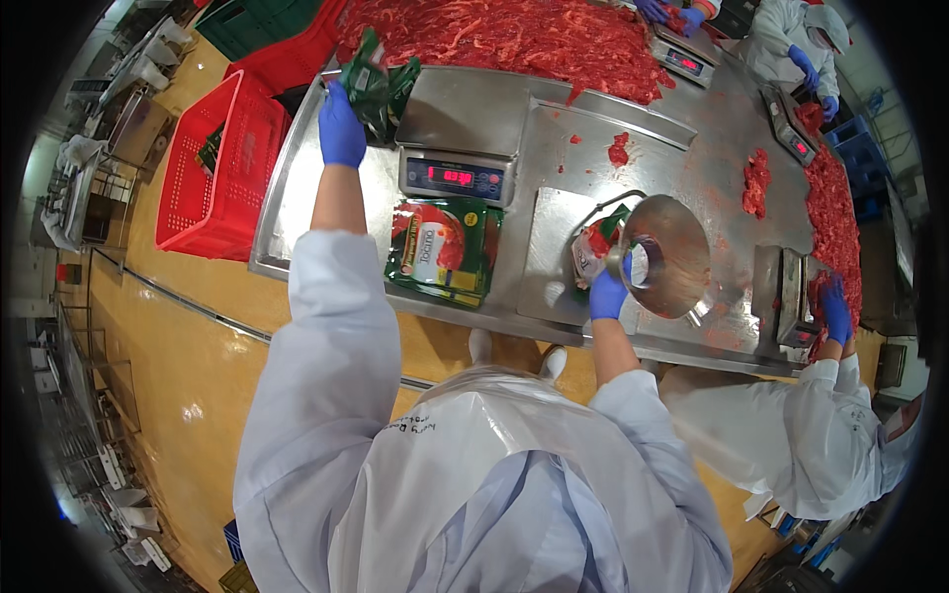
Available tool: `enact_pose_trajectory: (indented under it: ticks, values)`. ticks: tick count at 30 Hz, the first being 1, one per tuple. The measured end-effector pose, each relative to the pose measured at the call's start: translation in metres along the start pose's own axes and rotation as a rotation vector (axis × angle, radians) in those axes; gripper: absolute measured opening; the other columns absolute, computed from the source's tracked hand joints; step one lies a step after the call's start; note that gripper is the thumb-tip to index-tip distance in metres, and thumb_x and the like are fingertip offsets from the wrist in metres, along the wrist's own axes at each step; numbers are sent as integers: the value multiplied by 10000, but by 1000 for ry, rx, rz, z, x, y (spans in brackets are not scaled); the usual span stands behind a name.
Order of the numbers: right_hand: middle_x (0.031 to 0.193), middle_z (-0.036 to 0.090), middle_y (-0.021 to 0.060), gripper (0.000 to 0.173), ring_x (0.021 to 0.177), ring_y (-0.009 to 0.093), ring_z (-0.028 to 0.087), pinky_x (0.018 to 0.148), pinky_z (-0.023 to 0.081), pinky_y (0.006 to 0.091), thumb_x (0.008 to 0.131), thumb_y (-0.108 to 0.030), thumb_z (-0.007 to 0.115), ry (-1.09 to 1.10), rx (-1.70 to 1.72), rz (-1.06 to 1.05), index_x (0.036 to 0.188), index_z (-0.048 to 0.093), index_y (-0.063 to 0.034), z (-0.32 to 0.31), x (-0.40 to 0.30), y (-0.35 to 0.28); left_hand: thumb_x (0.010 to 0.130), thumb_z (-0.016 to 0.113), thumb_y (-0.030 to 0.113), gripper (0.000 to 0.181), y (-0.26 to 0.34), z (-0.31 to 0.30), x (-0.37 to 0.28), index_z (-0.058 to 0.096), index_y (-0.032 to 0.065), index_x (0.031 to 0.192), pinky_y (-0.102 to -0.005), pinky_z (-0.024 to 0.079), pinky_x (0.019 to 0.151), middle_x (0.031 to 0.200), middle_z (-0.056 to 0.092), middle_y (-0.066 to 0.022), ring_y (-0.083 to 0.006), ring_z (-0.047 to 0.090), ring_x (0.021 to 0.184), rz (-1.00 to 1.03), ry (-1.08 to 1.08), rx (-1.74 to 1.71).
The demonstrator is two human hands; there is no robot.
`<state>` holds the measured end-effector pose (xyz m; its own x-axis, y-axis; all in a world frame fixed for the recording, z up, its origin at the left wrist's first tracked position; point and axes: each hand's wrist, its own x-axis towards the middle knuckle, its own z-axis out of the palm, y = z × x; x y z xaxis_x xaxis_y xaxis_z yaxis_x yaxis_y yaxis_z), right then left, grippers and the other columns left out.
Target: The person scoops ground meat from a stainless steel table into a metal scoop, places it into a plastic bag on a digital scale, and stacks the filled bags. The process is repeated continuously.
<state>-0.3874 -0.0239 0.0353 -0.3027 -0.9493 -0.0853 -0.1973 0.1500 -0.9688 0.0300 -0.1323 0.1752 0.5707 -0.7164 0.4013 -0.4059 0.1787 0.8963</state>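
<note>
My left hand (343, 130), in a blue glove, grips a green plastic pouch (363, 78) at the table's far left, beside a digital scale (456, 176) with a lit red display. Another green pouch (404, 85) leans behind it. My right hand (611, 291), also gloved in blue, is closed around the narrow end of a metal funnel (671, 256), whose wide mouth tilts to the right. Against that end lies a red-and-green printed pouch (589, 256); whether my fingers touch it is hidden. A stack of flat printed pouches (445, 248) lies between my arms.
Sliced raw meat (504, 33) is heaped beyond the scale's platform. A red perforated crate (196, 200) stands left of the steel table (712, 126). Co-workers' gloved hands (835, 307) handle meat at the right, near another scale (797, 296). A loose piece of meat (756, 185) lies mid-table.
</note>
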Motion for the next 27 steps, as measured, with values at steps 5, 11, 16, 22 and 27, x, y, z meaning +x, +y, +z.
enact_pose_trajectory:
  ticks: [5, 11, 16, 22, 27]
  values:
    - [1074, 596, 105, 293, 950, 203, 587, 810, 489, 332, 962, -186, 422, 18, 716, 441, 1195, 509, -33, 70, -31, -27, 980, 359, 491, 594, -149, -19, -49, 617, -42, 1029, -342, 426, 645, 766, 575, -75, -171, 494, 705, -349, 44, -16]
    - [1311, 466, 127, 441, 1184, 286, 481, 946, 443, 447, 962, -319, 454, -394, 1114, 348, 1333, 397, -89, 147, 8, -149, 930, 437, 546, 616, -113, -24, -34, 534, 36, 1260, -304, 489, 730, 1000, 617, -127, -211, 603, 828, -762, -310, -291]
    - [1387, 355, 184, 471, 1181, 332, 474, 957, 436, 449, 957, -273, 453, -287, 1003, 448, 1382, 351, -97, 147, 2, -145, 831, 603, 510, 731, -76, -1, -72, 375, 129, 1412, -469, 228, 1092, 1468, 262, -227, -366, 251, 1365, 119, -124, 291]
    - [1337, 433, 144, 456, 1201, 287, 463, 975, 404, 444, 963, -323, 425, -364, 703, 385, 1361, 390, -103, 104, -12, -71, 856, 571, 368, 593, -49, 19, -207, 386, 273, 1411, -609, 73, 1090, 1510, 199, -192, -401, 165, 1395, 402, -801, 598]
    - [1352, 455, 91, 476, 1188, 256, 485, 1003, 384, 419, 968, -366, 406, -481, 1037, 639, 1374, 386, -120, 87, -54, -49, 908, 478, 251, 500, 30, 65, -222, 407, 231, 1402, -563, 81, 1110, 1498, 269, -154, -395, 176, 1395, 289, -717, -31]
